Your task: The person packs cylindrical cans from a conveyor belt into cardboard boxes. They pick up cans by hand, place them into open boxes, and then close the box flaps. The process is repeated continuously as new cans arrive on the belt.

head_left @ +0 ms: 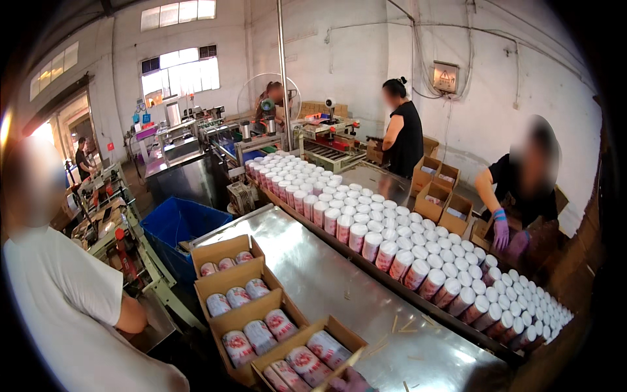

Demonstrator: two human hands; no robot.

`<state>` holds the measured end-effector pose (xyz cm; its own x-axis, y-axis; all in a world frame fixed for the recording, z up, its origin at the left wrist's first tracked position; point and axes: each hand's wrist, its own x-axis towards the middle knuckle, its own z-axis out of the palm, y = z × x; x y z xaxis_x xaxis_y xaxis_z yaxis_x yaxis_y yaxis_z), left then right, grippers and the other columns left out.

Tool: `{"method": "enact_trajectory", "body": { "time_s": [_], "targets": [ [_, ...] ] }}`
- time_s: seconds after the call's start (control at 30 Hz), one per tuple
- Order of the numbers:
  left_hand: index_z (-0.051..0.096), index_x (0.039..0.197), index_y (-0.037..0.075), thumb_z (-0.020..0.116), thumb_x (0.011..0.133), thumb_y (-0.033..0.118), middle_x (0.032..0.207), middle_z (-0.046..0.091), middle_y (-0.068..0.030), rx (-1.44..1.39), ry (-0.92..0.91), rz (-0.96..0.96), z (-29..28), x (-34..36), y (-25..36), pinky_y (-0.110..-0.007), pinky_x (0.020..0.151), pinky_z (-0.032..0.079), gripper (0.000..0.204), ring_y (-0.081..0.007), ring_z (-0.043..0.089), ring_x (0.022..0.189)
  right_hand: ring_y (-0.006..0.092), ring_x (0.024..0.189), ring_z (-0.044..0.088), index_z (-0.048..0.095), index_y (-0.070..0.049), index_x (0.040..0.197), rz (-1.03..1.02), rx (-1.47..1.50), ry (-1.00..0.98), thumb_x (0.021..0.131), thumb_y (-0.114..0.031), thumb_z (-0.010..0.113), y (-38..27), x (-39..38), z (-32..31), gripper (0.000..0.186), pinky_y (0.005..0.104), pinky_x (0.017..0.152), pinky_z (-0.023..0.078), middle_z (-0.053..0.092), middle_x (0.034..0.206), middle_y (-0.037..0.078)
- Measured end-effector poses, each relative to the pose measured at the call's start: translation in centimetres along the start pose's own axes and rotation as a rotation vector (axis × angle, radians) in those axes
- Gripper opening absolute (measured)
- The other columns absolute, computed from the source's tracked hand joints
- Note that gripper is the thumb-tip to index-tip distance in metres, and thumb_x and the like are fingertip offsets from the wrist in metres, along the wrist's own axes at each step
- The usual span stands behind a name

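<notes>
My right hand (pixel 353 380), in a purple glove, shows at the lower edge, cut off by the picture's border. Its fingers are closed on the near right edge of an open cardboard box (pixel 351 361). Several printed cans (pixel 328 348) with red and white patterns lie on their sides in this box. Behind it, more open cardboard boxes (pixel 282 302) stand in a line on the metal table, each with cans lying in it. My left hand does not show.
A long block of upright white-lidded cans (pixel 405 242) runs along the far side of the shiny metal table (pixel 313 274). Thin sticks (pixel 407 325) lie on the tabletop. A blue bin (pixel 176 225) stands at left. One co-worker (pixel 72 307) is close at left; another, purple-gloved (pixel 522 189), works beyond the cans.
</notes>
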<state>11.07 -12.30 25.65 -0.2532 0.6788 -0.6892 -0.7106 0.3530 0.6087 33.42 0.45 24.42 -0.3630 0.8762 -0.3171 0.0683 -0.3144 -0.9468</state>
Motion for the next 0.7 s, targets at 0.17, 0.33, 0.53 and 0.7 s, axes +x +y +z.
{"method": "enact_trajectory", "body": {
  "time_s": [0.17,0.33,0.53,0.7],
  "targets": [
    [0.052,0.075,0.013,0.056,0.085,0.016,0.065,0.049,-0.0009,-0.130,0.108,-0.017,-0.5,1.9,0.1,-0.031,0.057,0.043,0.011,-0.0162,0.050,0.059,0.0375,0.117,0.051,0.045,0.005,0.128,0.085,-0.342,-0.134,0.080,-0.054,0.061,1.5,14.4,5.1,0.078,0.0422,0.101,0.036,0.055,0.125,0.022],
    [0.040,0.071,0.017,0.042,0.097,0.018,0.063,0.032,0.0036,-0.291,0.071,-0.078,1.0,0.3,2.7,-0.029,0.055,0.032,0.026,-0.0120,0.033,0.055,0.0343,0.124,0.048,0.037,0.012,0.130,0.040,-0.403,-0.086,0.081,-0.066,0.055,-3.1,23.1,11.7,0.094,0.0381,0.104,0.036,0.051,0.130,0.025],
    [0.054,0.114,0.009,0.054,0.094,0.020,0.091,0.059,-0.0032,0.024,-0.018,0.085,-0.1,-3.5,3.0,-0.031,0.074,0.048,0.023,-0.0138,0.057,0.078,0.0290,0.117,0.054,0.043,0.008,0.130,0.085,-0.495,-0.053,0.084,-0.061,0.056,-7.3,26.0,15.4,0.085,0.0362,0.100,0.040,0.056,0.124,0.021],
    [0.047,0.128,0.004,0.052,0.094,0.016,0.106,0.060,-0.0079,0.197,-0.351,0.076,-3.6,0.3,-0.2,-0.033,0.080,0.052,0.036,-0.0177,0.060,0.091,0.0276,0.103,0.058,0.053,-0.005,0.123,-0.185,-0.568,-0.536,0.090,-0.043,0.054,-13.3,14.7,7.9,0.051,0.0361,0.093,0.043,0.061,0.111,0.014]
  ]
}}
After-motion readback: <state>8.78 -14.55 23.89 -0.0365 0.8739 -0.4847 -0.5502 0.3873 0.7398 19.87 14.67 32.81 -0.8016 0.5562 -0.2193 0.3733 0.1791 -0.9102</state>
